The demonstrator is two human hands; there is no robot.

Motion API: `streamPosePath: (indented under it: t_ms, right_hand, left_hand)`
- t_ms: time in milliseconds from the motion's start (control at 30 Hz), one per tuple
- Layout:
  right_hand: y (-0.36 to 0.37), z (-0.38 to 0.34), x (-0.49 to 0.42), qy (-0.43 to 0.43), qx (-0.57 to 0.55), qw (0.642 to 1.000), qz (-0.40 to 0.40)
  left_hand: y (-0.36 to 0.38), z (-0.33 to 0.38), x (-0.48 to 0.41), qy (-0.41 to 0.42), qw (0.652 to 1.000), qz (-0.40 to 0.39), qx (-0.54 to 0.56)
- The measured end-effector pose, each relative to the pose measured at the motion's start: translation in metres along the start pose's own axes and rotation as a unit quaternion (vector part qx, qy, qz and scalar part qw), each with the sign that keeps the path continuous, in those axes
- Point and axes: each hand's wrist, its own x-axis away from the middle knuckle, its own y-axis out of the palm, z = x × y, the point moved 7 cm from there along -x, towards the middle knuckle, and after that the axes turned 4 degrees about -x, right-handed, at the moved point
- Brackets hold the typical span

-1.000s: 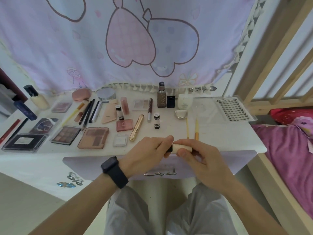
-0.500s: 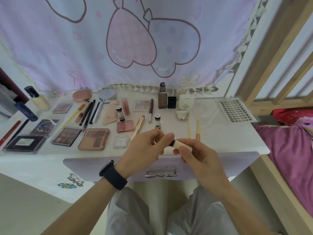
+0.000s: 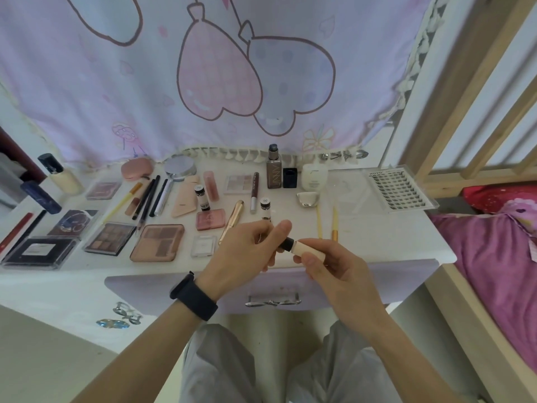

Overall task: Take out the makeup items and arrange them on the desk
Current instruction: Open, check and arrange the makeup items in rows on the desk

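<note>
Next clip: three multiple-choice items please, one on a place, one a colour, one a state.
1. Where on the desk is the lash tray? A. back right B. front left C. centre
2. The tube has a cap that is: A. gold B. black C. pink
3. The tube is: A. lying on the desk B. standing on it C. held in both hands
1 A: it lies by the back right corner. 2 B: that end is black. 3 C: the left hand pinches the cap, the right hand grips the body.
</note>
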Motion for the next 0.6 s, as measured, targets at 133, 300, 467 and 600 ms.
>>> streamPosePath:
  t_ms: [133,300,467,600]
  right_hand:
    - [-0.008,0.001,-0.003,-0.005,0.012,1.000,0.010]
    - [-0.017,0.000,-0.007,-0.003,0.055,0.998,-0.002]
    - [-0.022,-0.004,-0.009,-0.020,0.085,0.996,0.003]
    - [-0.022,-0.005,-0.010,-0.024,0.090,0.996,0.002]
  left_hand:
    - [0.002,0.003,0.001,0.026,0.999,-0.019,0.032]
    - [0.000,0.005,-0.001,0.049,0.997,-0.063,0.021]
    - [-0.006,0.001,-0.007,0.009,0.999,-0.039,-0.011]
    - [0.000,-0.006,-0.006,-0.012,0.996,-0.062,0.066]
